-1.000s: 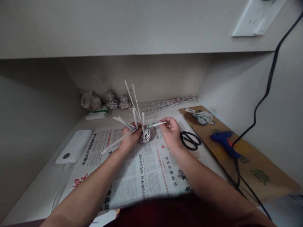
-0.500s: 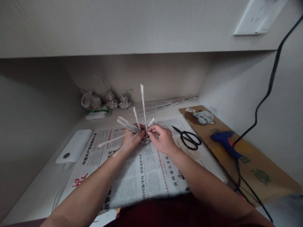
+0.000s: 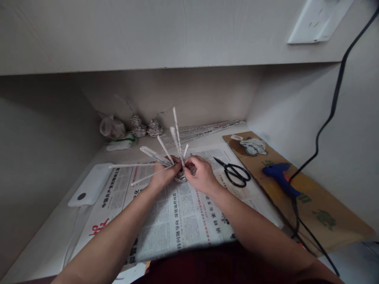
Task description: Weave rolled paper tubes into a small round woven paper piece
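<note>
A small woven piece of rolled newspaper (image 3: 180,177) is held between my hands above the newspaper sheet (image 3: 160,221). Several pale paper sticks (image 3: 175,136) fan out from it, some upright, others pointing left. My left hand (image 3: 164,173) is closed around its left side, with sticks passing over the fingers. On the right, my right hand (image 3: 199,171) pinches at the base of an upright stick, thumb and forefinger together. Most of the woven body is hidden behind my fingers. Black-handled scissors (image 3: 235,173) lie to the right of my right hand.
Two gourd-shaped woven pieces (image 3: 138,126) stand at the back left by a plastic bag (image 3: 112,127). Long paper sticks (image 3: 207,130) lie along the back. A white device (image 3: 91,185) rests left. Cardboard (image 3: 319,205) at right bears a blue glue gun (image 3: 281,177) with a black cord (image 3: 328,106).
The woven piece has turned a little in my hands, and its sticks now lean further left. My right fingers stay at the stick bases. The view has shifted slightly.
</note>
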The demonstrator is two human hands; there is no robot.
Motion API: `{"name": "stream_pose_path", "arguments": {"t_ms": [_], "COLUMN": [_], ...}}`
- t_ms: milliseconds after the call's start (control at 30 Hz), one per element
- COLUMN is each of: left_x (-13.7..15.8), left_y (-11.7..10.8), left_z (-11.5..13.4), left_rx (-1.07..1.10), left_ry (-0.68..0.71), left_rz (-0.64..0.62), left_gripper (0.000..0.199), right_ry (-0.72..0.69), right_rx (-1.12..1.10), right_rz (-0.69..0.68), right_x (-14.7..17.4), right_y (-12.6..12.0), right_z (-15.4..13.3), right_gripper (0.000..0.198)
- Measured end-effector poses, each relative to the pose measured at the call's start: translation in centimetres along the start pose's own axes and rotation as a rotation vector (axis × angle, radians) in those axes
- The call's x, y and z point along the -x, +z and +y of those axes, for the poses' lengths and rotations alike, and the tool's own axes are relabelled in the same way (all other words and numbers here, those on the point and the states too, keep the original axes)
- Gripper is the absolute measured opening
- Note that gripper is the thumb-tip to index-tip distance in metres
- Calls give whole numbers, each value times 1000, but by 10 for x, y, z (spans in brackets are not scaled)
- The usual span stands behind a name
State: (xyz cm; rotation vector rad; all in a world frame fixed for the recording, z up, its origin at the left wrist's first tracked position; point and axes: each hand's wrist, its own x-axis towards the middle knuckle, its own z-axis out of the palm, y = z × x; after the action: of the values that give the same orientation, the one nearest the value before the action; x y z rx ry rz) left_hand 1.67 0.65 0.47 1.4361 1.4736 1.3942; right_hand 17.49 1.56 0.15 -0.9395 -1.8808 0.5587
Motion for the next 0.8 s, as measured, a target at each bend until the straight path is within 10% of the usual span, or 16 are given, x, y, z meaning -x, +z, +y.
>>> {"name": "stream_pose_path", "arguments": {"t_ms": [800], "left_x": [-3], "left_y": [-15], "left_z": [4], "left_rx": [-105], "left_ry": [140], "left_rz": [-267], "left_gripper": [14], "right_ry": [347], "right_rx": [-441], "right_rz": [-12], "right_x": [-6], "right_y": [8], "right_z": [16], "right_gripper": [13]}}
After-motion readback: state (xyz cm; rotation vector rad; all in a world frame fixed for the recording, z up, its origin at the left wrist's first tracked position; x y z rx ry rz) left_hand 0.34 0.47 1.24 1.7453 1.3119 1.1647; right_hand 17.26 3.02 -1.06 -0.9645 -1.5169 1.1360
